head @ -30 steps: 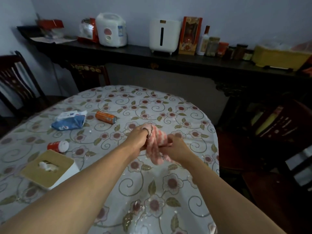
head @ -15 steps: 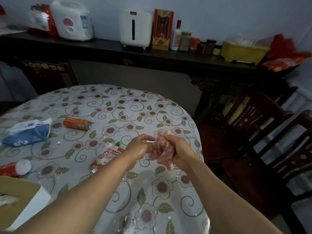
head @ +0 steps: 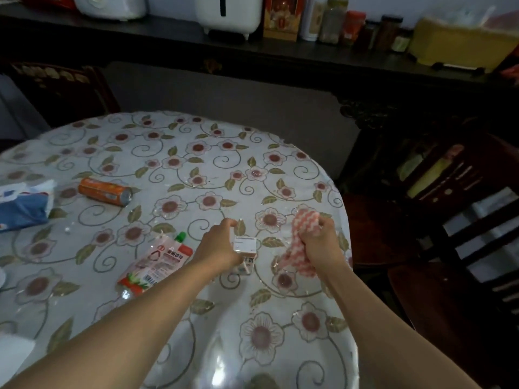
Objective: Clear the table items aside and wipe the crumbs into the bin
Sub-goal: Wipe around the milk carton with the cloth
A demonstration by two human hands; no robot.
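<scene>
The small carton (head: pixel 245 249) is the thing to be moved next, it is judged; it stands up on the table (head: pixel 196 175), near the right edge, and its long side points up; it is touched by the left hand (head: pixel 220 242), which is just to its left, with the fingers curled by its side; whether it is really gripped cannot be told, since the fingers are partly hidden. The cloth (head: pixel 302 240) is bunched up and held tight in the right hand (head: pixel 320 242); this hand is just to the right of the carton, apart from it, so the carton sits between the two hands; the left hand is nearer.

The other things lie to the left, and that is where the carton should go; the pouch (head: pixel 156 261) lies flat just beside the left wrist, with its green cap pointing away and right; the can (head: pixel 105 190) lies on its side farther off, with its long way going left to right; the tissue pack (head: pixel 24 204) is by the left edge of the view.

No bin can be seen; a few white crumbs (head: pixel 66 229) are on the table, so the wiping is not yet done.
</scene>
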